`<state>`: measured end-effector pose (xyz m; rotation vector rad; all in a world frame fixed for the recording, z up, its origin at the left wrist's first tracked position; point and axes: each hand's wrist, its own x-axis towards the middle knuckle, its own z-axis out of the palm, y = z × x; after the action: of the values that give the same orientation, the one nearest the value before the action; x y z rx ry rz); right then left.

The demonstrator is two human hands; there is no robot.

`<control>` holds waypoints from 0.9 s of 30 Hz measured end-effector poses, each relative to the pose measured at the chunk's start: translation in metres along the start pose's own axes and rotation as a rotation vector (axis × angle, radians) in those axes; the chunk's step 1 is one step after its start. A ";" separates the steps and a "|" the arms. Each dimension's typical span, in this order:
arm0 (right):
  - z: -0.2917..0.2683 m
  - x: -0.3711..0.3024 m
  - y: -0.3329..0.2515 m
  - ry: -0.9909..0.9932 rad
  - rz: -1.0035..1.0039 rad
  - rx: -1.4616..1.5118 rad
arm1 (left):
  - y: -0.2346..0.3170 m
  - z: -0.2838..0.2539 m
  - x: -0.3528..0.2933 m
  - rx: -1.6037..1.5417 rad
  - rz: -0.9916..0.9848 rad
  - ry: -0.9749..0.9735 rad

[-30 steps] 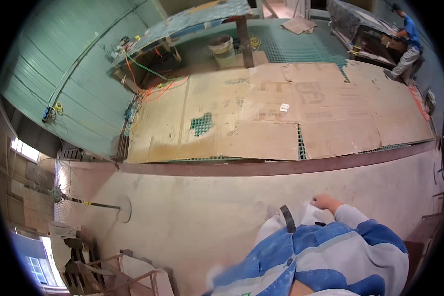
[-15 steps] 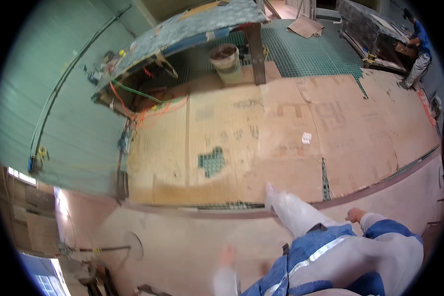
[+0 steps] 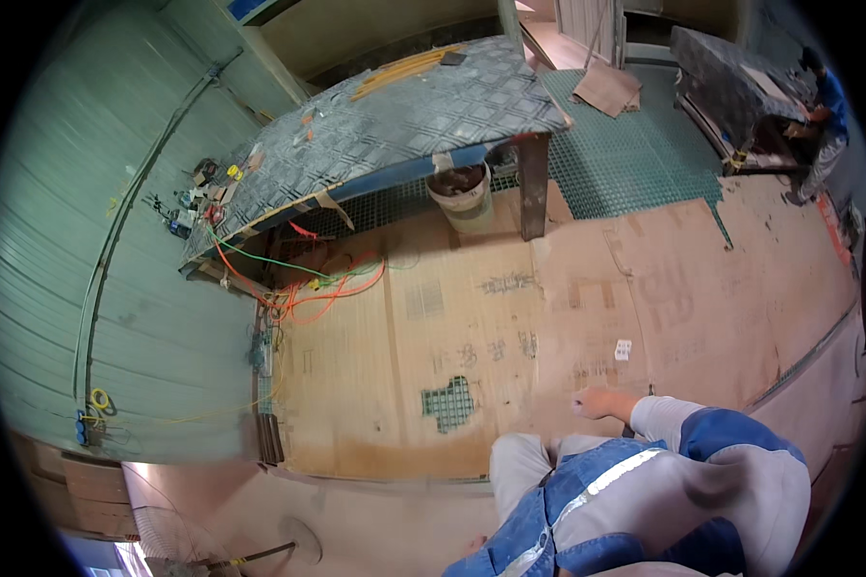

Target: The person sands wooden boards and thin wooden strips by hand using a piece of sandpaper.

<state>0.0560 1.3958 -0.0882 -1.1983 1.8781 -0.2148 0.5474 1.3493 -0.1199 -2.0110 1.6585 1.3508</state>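
My right hand swings out in front of me, above the cardboard floor covering. Its fingers look curled in, and I see nothing in them. Only a small part of my left hand shows beside my blue vest, low in the picture; its fingers are mostly hidden. Neither hand touches anything that I can see. Ahead stands a long table with a grey patterned cover, holding yellow strips and several small tools at its left end.
Under the table stands a white bucket. Orange hoses lie at its left leg. A hole in the cardboard bares green grating. At the far right a person works at another covered table. A green wall rises on the left.
I have stepped forward, and the long table shows more of its top. My right hand has swung forward over the cardboard. My left hand has dropped back, almost out of sight.
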 end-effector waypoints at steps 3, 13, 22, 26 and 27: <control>-0.043 0.087 -0.025 -0.092 -0.119 -0.041 | 0.083 -0.035 0.069 -0.024 0.019 0.023; -0.225 0.305 -0.085 0.115 -0.110 -0.020 | 0.291 -0.190 0.309 0.087 0.097 0.105; -0.430 0.425 -0.081 0.555 -0.181 0.284 | 0.721 -0.363 0.489 -0.047 0.752 0.245; -0.560 0.497 -0.122 0.616 -0.084 0.381 | 0.891 -0.371 0.523 -0.134 0.925 0.252; -0.585 0.530 -0.122 0.695 -0.169 0.333 | 0.920 -0.370 0.545 -0.079 0.968 0.319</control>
<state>-0.3812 0.7371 0.0273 -1.1260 2.1901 -1.1102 -0.0830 0.4219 0.0288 -1.5146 2.9890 1.3532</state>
